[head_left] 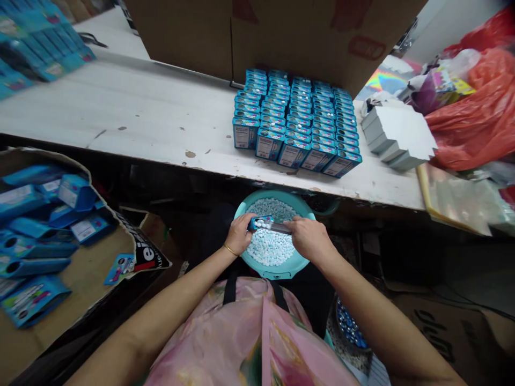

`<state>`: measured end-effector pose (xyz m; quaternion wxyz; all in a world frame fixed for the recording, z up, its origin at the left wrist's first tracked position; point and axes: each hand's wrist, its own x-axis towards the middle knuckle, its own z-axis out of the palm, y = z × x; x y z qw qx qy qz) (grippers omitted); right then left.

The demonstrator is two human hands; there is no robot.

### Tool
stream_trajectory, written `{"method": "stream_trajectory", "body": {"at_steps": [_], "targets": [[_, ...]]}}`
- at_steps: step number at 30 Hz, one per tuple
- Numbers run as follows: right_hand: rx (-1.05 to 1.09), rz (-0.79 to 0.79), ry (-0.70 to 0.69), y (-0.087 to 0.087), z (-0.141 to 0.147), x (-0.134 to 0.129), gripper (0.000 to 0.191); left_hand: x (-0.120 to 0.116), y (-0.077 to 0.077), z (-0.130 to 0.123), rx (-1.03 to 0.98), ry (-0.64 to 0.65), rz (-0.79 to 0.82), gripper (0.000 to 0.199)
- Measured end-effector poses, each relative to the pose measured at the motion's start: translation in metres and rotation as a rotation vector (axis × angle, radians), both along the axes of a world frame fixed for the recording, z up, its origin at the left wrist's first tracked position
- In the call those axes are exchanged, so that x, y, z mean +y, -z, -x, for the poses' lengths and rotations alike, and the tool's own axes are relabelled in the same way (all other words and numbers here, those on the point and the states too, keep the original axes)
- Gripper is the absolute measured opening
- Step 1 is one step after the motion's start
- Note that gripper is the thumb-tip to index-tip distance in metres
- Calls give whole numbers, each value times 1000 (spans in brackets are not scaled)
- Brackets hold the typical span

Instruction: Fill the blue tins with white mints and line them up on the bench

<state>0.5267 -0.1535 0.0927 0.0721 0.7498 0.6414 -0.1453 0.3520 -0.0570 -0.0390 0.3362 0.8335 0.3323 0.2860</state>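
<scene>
Pinching a small blue tin [257, 223] in a narrow grip with the left hand [240, 234], just above a teal plastic basin [273, 272]. Closing the right hand [309, 239] around a narrow grey tool [280, 228], with the tool's tip meeting the tin between both hands. Showing pale blue-white pellets [269, 247] heaped in the basin directly beneath the grip, and a few more of them sitting at the tin's open side. Wearing a gold bangle [230, 250] on the left wrist and a pink floral apron [225, 343] just behind the grip.

Stretching ahead of the grip, a white worn table [140, 128] is bearing rows of upright blue tins [295, 120], standing close together and packed against a large cardboard box [281, 37]. Lying to the left of the grip, a cardboard tray [92, 262] is holding loose blue packets [60, 198]. Sitting further ahead and to the right, white die-cut card blanks [398, 136] are resting near a red plastic bag [475, 123]. Showing below the right forearm, a container of dark blue pieces [350, 329] is sitting partly hidden.
</scene>
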Motion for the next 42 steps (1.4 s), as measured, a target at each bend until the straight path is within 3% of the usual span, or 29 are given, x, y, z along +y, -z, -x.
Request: {"method": "stream_trajectory", "body": {"at_steps": [5, 9, 12, 15, 19, 23, 26, 29, 31, 34, 37, 42], "targets": [[310, -91, 38, 24, -26, -9, 33, 3, -5, 6, 28, -30, -30, 42], [660, -151, 197, 48, -46, -29, 30, 2, -17, 15, 56, -41, -69, 44], [814, -207, 360, 68, -54, -46, 34, 7, -39, 23, 19, -59, -71, 42], [857, -245, 475, 90, -56, -55, 38, 25, -70, 28, -89, -53, -49, 39], [865, -242, 481, 118, -54, -52, 39, 60, -111, 27, -174, 160, -113, 37], [889, -249, 532, 132, -55, -50, 40, 81, -130, 18, -94, 331, -147, 35], [925, -256, 623, 136, -58, -52, 42, 98, -128, 10, -111, 289, -88, 35], [947, -259, 680, 136, -58, -53, 44, 134, -115, 4, -209, 45, 17, 37], [951, -251, 709, 136, -55, -53, 45, 167, -104, -1, -243, -45, 91, 41], [965, -241, 731, 139, -49, -50, 45, 213, -90, -12, -295, -90, 180, 63], [992, -247, 738, 144, -45, -48, 44, 244, -85, -25, -299, -126, 166, 84], [1018, -221, 725, 156, -39, -46, 42, 269, -87, -39, -188, -29, 131, 78]]}}
